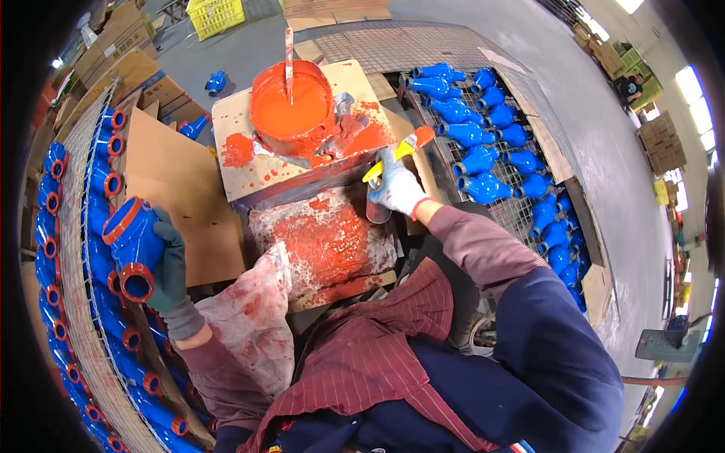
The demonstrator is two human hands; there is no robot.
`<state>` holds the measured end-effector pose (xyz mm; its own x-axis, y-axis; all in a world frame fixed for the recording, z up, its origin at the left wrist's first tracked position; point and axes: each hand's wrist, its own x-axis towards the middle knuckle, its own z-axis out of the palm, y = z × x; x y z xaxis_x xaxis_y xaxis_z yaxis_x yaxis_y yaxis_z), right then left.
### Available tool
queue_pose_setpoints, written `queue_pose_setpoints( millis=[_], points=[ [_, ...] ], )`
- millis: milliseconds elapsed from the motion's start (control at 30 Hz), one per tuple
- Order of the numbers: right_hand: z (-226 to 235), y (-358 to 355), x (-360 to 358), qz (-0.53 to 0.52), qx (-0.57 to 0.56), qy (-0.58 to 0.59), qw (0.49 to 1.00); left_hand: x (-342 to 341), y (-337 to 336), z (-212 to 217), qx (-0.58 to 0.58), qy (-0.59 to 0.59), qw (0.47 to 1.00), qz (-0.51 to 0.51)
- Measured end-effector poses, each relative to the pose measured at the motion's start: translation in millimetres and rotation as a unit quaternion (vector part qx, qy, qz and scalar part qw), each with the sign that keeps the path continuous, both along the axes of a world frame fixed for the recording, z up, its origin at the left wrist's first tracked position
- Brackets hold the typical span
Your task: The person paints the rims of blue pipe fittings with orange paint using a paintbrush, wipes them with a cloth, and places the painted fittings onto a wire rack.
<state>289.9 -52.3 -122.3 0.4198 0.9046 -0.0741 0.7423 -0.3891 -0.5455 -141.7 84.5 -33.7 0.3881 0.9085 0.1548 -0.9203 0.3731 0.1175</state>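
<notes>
My left hand (172, 253), in a dark glove, grips a blue pipe fitting (140, 245) over the rack on the left. Orange-red paint coats the fitting's round opening and its upper rim. My right hand (399, 187), in a pale glove, is closed round the yellow handle of a paintbrush (410, 146), whose bristles are red with paint and point up and right. Just below that hand shows a dark grey cylinder (378, 211), partly hidden. Ahead of me, a bucket (283, 145) of orange-red paint stands on a splattered cardboard-topped box, a flat stick (289, 64) upright in it.
Blue fittings with red ends line the wire rack (75, 249) at left. More blue fittings (468, 136) lie on a mesh rack (445, 143) at right. A paint-soaked cloth (325, 234) covers the area before the bucket. A yellow crate (215, 16) sits far off.
</notes>
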Motion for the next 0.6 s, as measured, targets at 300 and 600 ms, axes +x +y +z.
queue_pose_setpoints(
  millis=[300,600],
  points=[
    [-23.1,-1.0,40.0,0.019,-0.060,-0.151,0.986,-8.0,6.0,-4.2,-0.034,0.049,0.998,0.027],
    [17.6,-54.4,127.8,0.031,-0.003,-0.146,0.989,0.0,1.8,3.2,-0.046,0.038,0.998,0.015]
  ],
)
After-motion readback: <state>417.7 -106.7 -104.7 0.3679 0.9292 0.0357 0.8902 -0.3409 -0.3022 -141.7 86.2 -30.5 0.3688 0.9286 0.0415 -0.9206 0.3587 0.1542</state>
